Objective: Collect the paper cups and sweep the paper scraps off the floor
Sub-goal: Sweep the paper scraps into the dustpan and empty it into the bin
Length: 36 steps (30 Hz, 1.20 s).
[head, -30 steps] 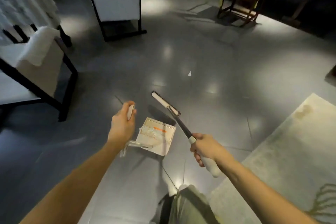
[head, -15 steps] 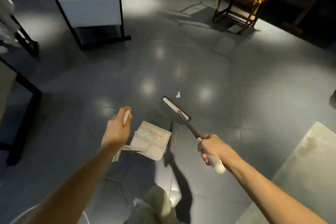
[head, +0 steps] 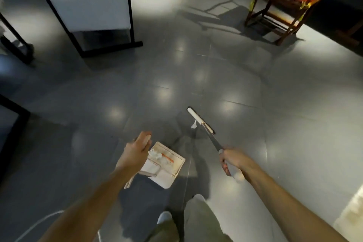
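1. A small white paper scrap [head: 194, 124] is seen on the grey tiled floor [head: 255, 124], just beside the broom's head on its left.
2. The broom [head: 198, 119], with a narrow white head, dark bristles, a dark shaft and a pale grip, is held at the grip by the right hand [head: 232, 160]. Its shaft is slanted down and forward, and its head is kept low over the floor.
3. The cream dustpan [head: 173, 171] is held by its handle in the left hand [head: 136, 150]. Crumpled white paper scraps [head: 156, 155] and an orange piece are carried in it.
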Motion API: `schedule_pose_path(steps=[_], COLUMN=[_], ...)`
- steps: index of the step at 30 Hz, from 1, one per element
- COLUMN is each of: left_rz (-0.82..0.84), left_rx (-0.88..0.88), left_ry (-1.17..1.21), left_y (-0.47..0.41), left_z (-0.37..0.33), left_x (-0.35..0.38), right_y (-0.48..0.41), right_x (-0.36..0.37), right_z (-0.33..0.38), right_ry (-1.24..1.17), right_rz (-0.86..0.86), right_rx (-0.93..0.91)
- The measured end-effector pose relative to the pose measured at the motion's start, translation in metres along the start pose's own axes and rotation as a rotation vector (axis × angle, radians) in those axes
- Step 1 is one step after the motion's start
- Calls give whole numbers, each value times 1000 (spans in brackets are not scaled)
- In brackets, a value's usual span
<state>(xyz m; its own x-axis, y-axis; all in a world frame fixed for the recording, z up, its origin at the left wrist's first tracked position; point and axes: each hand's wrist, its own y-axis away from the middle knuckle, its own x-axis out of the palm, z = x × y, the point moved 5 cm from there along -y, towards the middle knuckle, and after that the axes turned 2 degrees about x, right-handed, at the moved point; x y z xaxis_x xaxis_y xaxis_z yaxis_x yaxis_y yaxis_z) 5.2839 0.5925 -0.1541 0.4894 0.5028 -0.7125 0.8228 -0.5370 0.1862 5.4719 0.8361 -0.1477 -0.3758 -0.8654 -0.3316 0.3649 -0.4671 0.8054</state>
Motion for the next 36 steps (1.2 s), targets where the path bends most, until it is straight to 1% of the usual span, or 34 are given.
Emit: schedule_pose_path(steps=[3, 7, 10, 13, 18, 20, 22, 25, 28, 30, 33, 36], left_rz=[-14, -15, -56, -85, -121, -118, -101, -102, -162, -233, -358, -511], left_rx=[-8, -106, -149, -197, -199, -202, -185, -161, -214, -269, -331, -390], left_ry=[-5, 3, -42, -36, -61, -72, -107, -148, -126, -73, -23, 26], left_y=[-34, -79, -102, -107, -91, -86, -81, -70, -43, -14, 40, 106], left_z=[-11, -21, -23, -21, -16, -16, -19, -23, -13, -1, 22, 46], left_x=[6, 7, 0, 0, 0, 1, 4, 5, -7, -21, -48, -76], right_y=[-42, -95, -119, -122, -89, -75, -62, -44, -17, 6, 46, 89], right_x=[-17, -41, -44, -36, -9, 1, 9, 12, 13, 21, 52, 105], right_z=[36, 69, 89, 101, 108, 106, 110, 124, 144, 153, 159, 152], right_ry=[99, 157, 272, 400, 625, 615, 518, 313, 301, 363, 521, 661], right_rz=[34, 83, 143, 208, 332, 400, 448, 506, 579, 593, 600, 623], right_rx=[-1, 56, 71, 101, 116, 130, 171, 365, 480, 446, 276, 115])
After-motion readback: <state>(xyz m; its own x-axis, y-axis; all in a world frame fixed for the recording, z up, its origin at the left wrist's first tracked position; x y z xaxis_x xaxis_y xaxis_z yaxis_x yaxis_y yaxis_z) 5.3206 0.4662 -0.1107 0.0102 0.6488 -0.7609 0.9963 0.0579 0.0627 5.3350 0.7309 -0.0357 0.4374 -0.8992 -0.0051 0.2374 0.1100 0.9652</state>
